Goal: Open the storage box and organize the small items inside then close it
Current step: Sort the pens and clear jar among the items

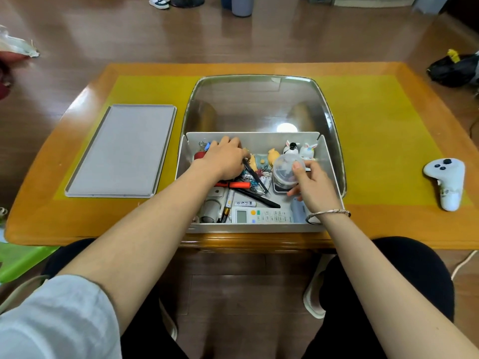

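Both hands (225,159) inside open storage box (327,161).

Glossy wooden floor (103,29), orange table (388,229), yellow mat (375,125)

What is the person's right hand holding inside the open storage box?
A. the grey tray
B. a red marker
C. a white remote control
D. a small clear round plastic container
D: the right hand has its thumb and fingers curled round the small clear round container at the right side of the storage box, while the remote control lies untouched by the front wall.
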The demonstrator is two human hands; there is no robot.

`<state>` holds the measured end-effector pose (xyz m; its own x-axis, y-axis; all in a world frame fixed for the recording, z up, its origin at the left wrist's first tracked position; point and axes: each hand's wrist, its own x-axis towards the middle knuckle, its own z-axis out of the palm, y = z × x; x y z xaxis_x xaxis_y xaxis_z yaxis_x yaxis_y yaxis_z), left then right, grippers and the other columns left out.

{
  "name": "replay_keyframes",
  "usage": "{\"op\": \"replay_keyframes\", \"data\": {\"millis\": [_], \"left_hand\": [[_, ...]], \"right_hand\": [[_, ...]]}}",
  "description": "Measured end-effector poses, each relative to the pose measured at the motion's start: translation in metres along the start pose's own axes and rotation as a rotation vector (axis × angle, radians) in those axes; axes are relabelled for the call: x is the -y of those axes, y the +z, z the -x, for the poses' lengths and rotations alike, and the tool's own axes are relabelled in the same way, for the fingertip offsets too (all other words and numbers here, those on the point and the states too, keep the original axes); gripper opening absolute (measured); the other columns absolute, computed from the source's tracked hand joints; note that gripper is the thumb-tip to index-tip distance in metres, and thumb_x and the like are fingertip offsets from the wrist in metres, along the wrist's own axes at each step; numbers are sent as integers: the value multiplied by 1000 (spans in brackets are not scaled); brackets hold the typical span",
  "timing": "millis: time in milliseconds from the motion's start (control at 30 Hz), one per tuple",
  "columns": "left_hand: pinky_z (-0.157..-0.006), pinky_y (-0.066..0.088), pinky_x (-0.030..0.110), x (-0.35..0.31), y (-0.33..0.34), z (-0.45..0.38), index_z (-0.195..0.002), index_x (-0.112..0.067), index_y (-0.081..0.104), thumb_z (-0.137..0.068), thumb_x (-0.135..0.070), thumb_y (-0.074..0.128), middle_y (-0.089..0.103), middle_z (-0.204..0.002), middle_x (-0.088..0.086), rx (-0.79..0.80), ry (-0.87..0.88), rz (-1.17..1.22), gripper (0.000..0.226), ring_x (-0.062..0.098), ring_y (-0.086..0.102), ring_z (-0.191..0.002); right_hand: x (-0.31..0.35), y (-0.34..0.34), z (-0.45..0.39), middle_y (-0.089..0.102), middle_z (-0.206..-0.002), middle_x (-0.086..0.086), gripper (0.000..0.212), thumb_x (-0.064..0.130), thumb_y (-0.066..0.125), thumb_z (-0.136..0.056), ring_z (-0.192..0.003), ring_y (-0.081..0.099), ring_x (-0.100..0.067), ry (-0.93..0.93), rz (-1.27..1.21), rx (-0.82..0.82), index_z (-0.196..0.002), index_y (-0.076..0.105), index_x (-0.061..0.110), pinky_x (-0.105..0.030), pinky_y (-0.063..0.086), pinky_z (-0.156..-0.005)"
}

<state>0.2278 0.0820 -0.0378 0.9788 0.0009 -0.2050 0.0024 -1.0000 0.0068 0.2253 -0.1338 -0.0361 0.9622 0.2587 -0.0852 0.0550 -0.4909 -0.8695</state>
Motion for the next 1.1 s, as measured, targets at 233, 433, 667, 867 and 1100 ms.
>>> {"op": "replay_keyframes", "data": {"millis": [233, 433, 667, 867, 1100], "left_hand": [[-99, 32, 45, 1, 1, 2, -136, -26, 49, -97, -23, 45, 43, -130, 9, -48, 38, -61, 40, 30, 35, -123], [-96, 34, 44, 7, 3, 7, -128, -26, 53, -98, -23, 48, 45, -128, 7, -70, 72, -89, 31, 28, 38, -121], [-92, 34, 40, 27, 3, 35, -117, -26, 62, -98, -23, 50, 57, -125, 3, -167, 93, 116, 23, 26, 45, -118], [-98, 28, 41, 28, 0, 49, -93, -32, 58, -94, -24, 41, 54, -128, 0, -93, 76, 171, 18, 21, 40, -121], [-95, 37, 42, 20, -8, 19, -118, -22, 57, -96, -9, 37, 60, -124, 2, -213, 17, 314, 32, 25, 48, -119]], "right_hand": [[-3, 3, 8, 61, -74, -3, 34, 36, 42, -98, -72, 60, -17, -86, 124, -43, -117, 52, 11, -29, 43, -61], [-6, 5, 16, 51, -72, 15, 33, 34, 44, -98, -67, 49, 0, -170, 151, -129, -119, 52, 11, -19, 36, -56], [-12, 8, 18, 52, -77, 14, 30, 36, 46, -97, -71, 50, 2, -190, 112, -166, -118, 53, 16, -17, 39, -61], [-15, 7, 15, 59, -83, 1, 33, 37, 46, -96, -72, 51, -5, -176, 56, -183, -118, 53, 14, -26, 44, -66], [-15, 12, 17, 51, -71, 12, 30, 36, 46, -96, -69, 49, -3, -207, 127, -221, -116, 52, 14, -23, 36, -59]]}}
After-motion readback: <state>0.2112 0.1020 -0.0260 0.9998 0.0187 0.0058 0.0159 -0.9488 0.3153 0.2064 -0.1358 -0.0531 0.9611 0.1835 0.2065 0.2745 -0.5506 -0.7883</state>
